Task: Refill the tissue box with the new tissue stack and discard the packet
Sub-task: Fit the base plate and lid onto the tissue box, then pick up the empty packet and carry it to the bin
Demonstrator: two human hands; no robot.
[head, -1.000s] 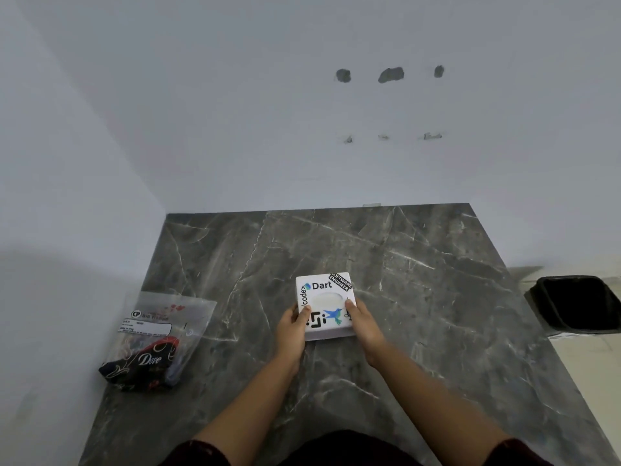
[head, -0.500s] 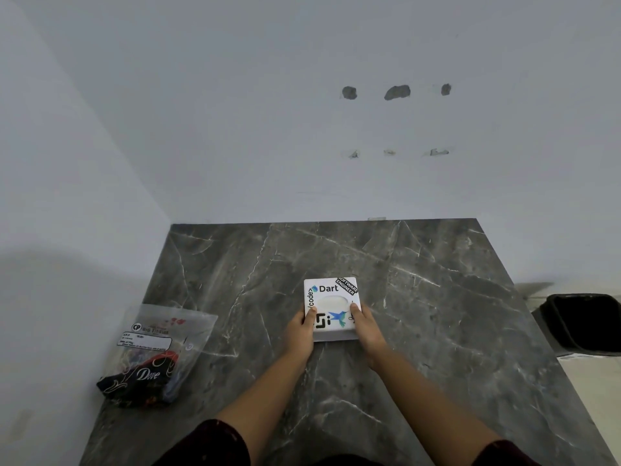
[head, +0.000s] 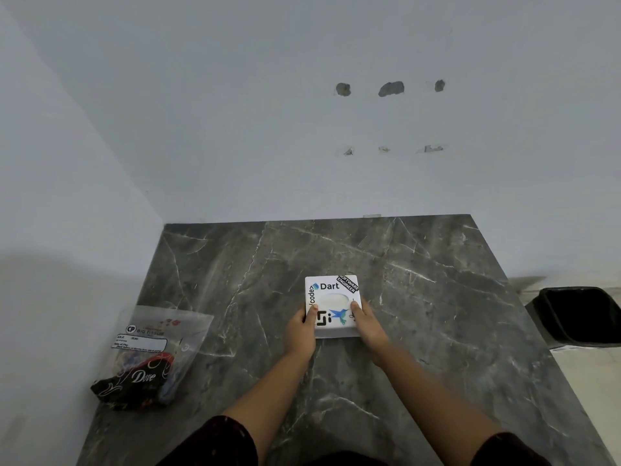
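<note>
Head view: dark marble bench (head: 420, 297) set into a wall corner, seen from above.
Tissue box (head: 332, 306): small white square box with stickers, flat on the bench near its middle, oval opening facing up.
Left hand (head: 300, 331): grip pressed against the box's near-left edge, thumb lying on the top face.
Right hand (head: 368, 326): grip pressed against the near-right edge, thumb on top; the box is pinched between the two hands.
Packet (head: 151, 354): clear plastic bag at the bench's near-left edge, well apart from the box; what it contains is unclear.
Bin (head: 578, 316): black, on the floor to the right of the bench.
Handling, box: probably light and stiff; best held by opposite side walls.
Handling, packet: likely thin, limp and slippery; best pinched at its open end.
</note>
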